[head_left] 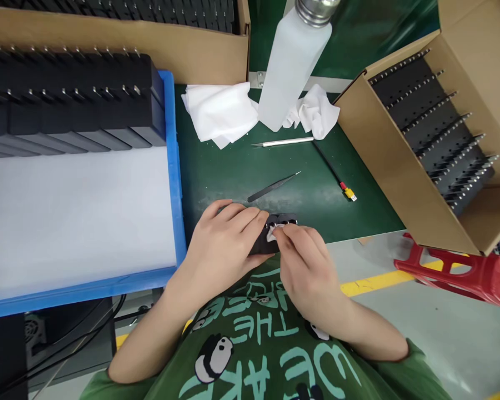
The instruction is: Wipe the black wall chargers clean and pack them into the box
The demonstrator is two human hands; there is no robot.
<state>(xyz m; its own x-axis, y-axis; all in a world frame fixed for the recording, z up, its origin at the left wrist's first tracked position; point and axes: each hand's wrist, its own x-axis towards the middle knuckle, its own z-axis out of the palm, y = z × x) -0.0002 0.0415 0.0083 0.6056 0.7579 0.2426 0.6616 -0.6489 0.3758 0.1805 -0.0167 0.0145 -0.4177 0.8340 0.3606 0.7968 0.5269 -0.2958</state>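
Note:
My left hand [229,239] is closed round a black plastic part [260,244] with small metal pieces along its far edge. The part is held at the table's near edge, close to my shirt, and my fingers cover much of it. My right hand [306,261] pinches a small white cloth [271,233] and presses it against the part near the metal pieces. Just beyond my hands, dark tweezers [274,186] lie slantwise on the green table [216,172].
At left stands a blue-rimmed tray [173,166] with rows of black parts [75,122]. Cardboard boxes of black parts stand behind it and at right [370,139]. A white bottle [289,66], folded cloths [220,111], a craft knife [287,142] and a USB cable [331,166] lie beyond my hands.

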